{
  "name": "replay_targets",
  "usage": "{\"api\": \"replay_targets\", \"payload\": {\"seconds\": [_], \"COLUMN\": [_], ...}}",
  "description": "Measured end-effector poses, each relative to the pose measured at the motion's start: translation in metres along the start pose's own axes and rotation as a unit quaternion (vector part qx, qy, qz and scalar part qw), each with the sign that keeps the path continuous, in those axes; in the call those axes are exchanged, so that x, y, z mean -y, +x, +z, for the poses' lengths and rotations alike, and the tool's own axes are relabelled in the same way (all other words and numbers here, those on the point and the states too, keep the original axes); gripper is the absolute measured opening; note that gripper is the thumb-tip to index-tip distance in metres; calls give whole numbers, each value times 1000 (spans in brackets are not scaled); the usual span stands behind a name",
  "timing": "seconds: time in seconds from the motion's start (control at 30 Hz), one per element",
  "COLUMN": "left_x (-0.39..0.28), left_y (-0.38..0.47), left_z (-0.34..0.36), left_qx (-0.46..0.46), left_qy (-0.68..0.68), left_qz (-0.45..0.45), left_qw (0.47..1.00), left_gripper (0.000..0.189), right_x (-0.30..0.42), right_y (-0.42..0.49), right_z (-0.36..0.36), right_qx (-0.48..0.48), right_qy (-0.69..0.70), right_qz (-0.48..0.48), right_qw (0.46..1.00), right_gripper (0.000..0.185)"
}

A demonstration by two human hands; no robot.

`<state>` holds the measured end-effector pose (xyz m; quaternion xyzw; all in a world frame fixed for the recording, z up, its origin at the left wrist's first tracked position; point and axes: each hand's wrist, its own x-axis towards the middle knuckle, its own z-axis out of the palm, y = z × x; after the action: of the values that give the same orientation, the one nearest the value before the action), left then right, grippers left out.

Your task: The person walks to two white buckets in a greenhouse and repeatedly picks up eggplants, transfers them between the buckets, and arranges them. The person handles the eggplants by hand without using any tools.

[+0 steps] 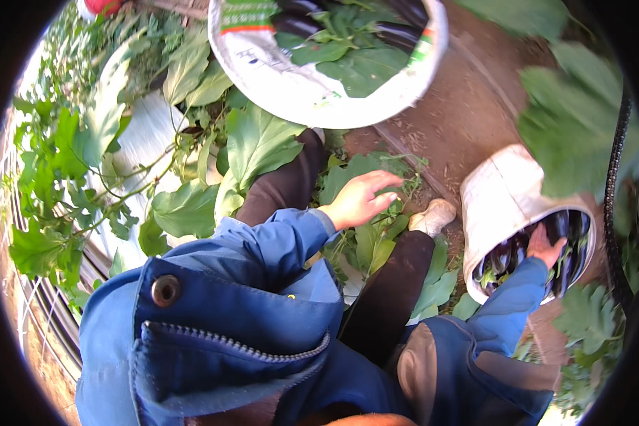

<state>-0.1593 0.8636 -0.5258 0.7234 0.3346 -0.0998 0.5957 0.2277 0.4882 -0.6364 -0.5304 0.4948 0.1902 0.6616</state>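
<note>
My left hand (361, 200) is held over weeds and leaves between my legs, fingers apart and nothing in it. My right hand (545, 246) reaches into the mouth of a tilted white bucket (503, 181) on the right. It touches dark purple eggplants (503, 255) lying inside. The thumb is spread beside a glossy eggplant (557, 226), but whether the fingers grip it is not clear. Ahead of me, a white container (319, 109) with a printed lining holds more eggplants (396, 34) and several green leaves (365, 69).
Large-leaved eggplant plants (186, 207) grow on the left beside pale plastic sheeting (144, 133). Bare soil (458, 90) runs between the containers. Big leaves (575, 106) hang over the bucket. At the far right a dark textured cord or strap (615, 175) curves down.
</note>
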Motion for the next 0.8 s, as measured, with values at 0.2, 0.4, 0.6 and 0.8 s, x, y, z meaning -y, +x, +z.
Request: {"api": "replay_targets", "payload": {"seconds": [0.2, 0.4, 0.6, 0.8], "left_x": [21, 30, 36, 53], "left_y": [32, 32, 25, 24], "left_z": [-80, -147, -172, -184], "left_qx": [-199, -295, -293, -311], "left_qy": [-275, -481, -515, -550], "left_qz": [-58, -121, -115, -148], "left_qw": [939, 817, 798, 761], "left_gripper": [30, 30, 30, 31], "right_x": [-42, -300, -450, -461], "right_y": [-135, -207, -92, -56], "right_z": [96, 304, 432, 415], "right_qx": [-78, 367, 47, 49], "right_qy": [-403, -267, -186, -230], "right_qz": [-359, -126, 132, 72], "right_qw": [838, 882, 972, 969], "right_gripper": [61, 52, 93, 77]}}
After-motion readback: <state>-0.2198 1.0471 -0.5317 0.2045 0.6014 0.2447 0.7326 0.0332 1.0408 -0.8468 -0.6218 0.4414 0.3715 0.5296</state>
